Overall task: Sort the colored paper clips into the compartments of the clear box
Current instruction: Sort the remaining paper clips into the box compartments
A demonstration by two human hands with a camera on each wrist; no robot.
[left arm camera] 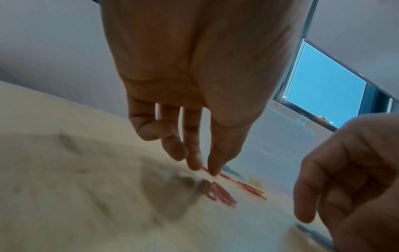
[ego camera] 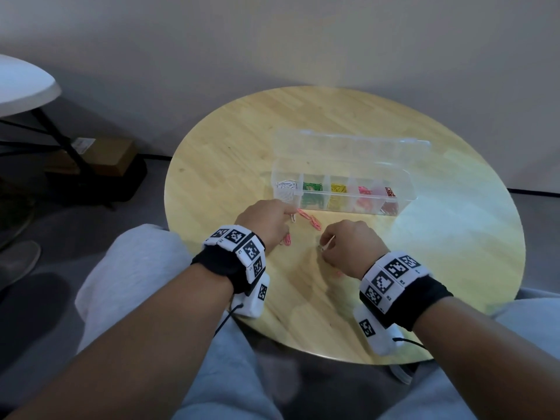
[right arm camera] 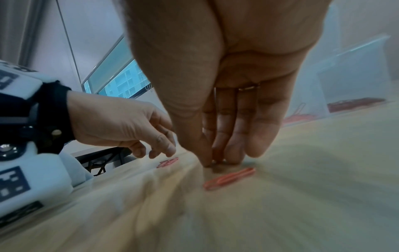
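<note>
1. The clear box (ego camera: 342,189) is seen with its lid (ego camera: 348,144) open on the round wooden table (ego camera: 439,237), its compartments filled in a row: white clips (ego camera: 286,187) at the box's left end, then green clips (ego camera: 312,187), yellow clips (ego camera: 338,188), pink clips (ego camera: 365,190), and dark red clips (ego camera: 390,192) at its right end.
2. Loose pink paper clips (ego camera: 309,218) are scattered on the table just in front of the box, below its white and green compartments; another small pink bunch (ego camera: 286,239) lies nearer the table's front edge.
3. The left hand (ego camera: 266,222) is held in front of the box's left end, forefinger and thumb brought down together on a pale clip (ego camera: 293,218) at the head of the pink scatter; the fingertips (left arm camera: 212,170) are shown meeting at the table surface, pinching it.
4. The right hand (ego camera: 348,247) is placed in front of the box's middle, thumb and fingertips (right arm camera: 207,160) closed on something small at the table surface; what is gripped cannot be told, being hidden and blurred.
5. A single pink clip (right arm camera: 228,179) lies just beside the right hand, on the side away from the box.
6. Marker-printed bands are worn on both wrists (ego camera: 239,253). A white table (ego camera: 24,83) stands well to the left of the box.
</note>
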